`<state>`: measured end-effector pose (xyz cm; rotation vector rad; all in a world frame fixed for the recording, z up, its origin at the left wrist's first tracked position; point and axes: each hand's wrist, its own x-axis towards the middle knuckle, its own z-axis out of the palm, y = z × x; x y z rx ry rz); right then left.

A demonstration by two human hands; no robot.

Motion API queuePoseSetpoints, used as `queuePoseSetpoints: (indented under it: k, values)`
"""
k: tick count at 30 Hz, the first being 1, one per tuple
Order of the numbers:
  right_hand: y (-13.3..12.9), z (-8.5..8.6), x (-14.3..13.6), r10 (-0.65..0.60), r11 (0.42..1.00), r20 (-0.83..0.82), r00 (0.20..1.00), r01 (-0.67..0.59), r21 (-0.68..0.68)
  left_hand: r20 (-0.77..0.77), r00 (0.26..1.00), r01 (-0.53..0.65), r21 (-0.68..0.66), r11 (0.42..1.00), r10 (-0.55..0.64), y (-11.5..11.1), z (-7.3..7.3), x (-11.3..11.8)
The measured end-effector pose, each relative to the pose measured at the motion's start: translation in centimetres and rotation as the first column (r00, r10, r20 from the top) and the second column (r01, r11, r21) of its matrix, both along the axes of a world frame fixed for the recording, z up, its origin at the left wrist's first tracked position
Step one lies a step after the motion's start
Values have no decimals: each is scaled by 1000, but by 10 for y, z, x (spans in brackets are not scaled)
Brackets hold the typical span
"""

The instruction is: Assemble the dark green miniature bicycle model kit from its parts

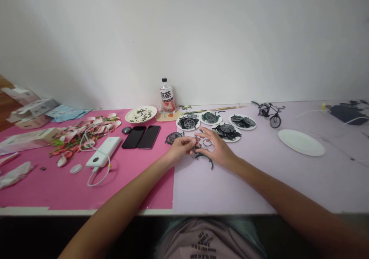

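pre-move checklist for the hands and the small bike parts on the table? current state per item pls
1. Left hand on a small part: fingertips pinched, part too small to identify. Cannot tell.
2. Right hand resting flat by the dark curved part: ok.
3. Loose ring lying between the hands: ok.
4. Four parts plates behind the hands, unobstructed: ok.
5. Finished model bicycle upright, apart from both hands: ok.
6. Two phones lying left of the parts, apart from them: ok.

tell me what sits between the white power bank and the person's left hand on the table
In the head view, two black phones lie side by side on the pink mat, between the white power bank and the left hand.
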<state>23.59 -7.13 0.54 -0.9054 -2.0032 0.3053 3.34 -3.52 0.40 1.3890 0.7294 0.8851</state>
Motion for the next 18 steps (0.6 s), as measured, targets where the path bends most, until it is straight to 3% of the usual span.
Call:
queuePoseSetpoints:
  k: [4,18]
  values:
    - [-1,1,-1,-42,995,21,999,40,89,3,1000,-1,-2,1000,1,3,-4,-2]
    - [1,-1,-2,-60,979,80,995,43,200,13,998,58,-44,997,-58,4,-7,-2]
